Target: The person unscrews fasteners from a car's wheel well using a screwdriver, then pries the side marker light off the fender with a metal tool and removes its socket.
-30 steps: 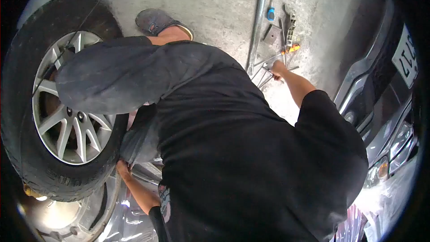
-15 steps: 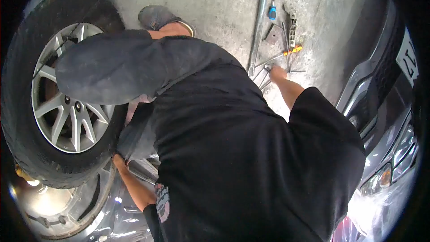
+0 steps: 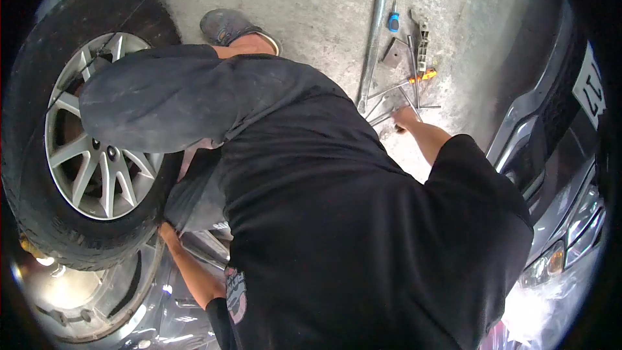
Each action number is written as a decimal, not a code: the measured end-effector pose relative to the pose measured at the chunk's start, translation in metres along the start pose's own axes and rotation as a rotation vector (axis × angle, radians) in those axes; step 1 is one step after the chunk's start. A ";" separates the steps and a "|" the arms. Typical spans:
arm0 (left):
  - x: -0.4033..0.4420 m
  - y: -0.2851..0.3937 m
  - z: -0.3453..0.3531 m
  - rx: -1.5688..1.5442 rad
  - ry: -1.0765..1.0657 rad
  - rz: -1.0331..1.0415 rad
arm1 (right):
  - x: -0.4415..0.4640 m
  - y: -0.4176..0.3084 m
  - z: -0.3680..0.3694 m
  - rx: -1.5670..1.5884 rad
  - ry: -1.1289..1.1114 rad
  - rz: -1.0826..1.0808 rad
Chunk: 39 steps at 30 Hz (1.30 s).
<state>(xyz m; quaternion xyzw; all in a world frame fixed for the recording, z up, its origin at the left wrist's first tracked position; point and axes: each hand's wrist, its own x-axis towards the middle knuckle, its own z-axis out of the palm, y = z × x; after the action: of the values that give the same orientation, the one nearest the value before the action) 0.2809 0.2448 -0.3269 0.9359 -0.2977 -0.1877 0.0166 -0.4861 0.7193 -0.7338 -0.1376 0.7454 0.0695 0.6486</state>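
My right hand [image 3: 405, 117] is low over the floor among scattered tools, its fingers curled. A thin metal tool [image 3: 408, 100] slants across it and appears held. Other metal rods [image 3: 414, 71] lie around the hand, with an orange-handled screwdriver [image 3: 424, 76] just above. My left hand [image 3: 168, 232] is at the lower edge of the tire [image 3: 78, 243], beside my dark trouser leg; its fingers are mostly hidden. The upright wheel has a silver rim [image 3: 107, 181], partly covered by my knee.
A long metal bar [image 3: 376, 32] lies on the concrete floor [image 3: 317, 13]. Near it are a blue-handled screwdriver [image 3: 394, 21], a metal plate [image 3: 394, 52] and a bracket [image 3: 423, 45]. A dark car front [image 3: 544, 129] stands at the right. Shiny car panels [image 3: 172, 311] show at lower left.
My right hand has moved a little down from the rods' crossing, and the slanting thin tool now shows at it. My left hand stays by the tire. The view has shifted slightly.
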 end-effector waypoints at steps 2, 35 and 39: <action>0.040 -0.024 -0.010 -0.011 -0.049 0.092 | -0.021 -0.044 -0.002 0.445 -0.091 0.360; -0.105 0.066 0.055 0.755 0.357 0.557 | -0.071 -0.299 -0.214 -0.868 0.237 -1.111; -0.188 0.131 0.068 0.033 0.403 0.767 | -0.241 -0.518 -0.250 -0.870 0.439 -1.392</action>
<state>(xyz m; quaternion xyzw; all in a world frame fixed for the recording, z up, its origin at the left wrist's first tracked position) 0.0424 0.2486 -0.3066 0.7755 -0.6178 0.0232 0.1280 -0.5409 0.1829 -0.4207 -0.8124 0.5064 -0.0932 0.2736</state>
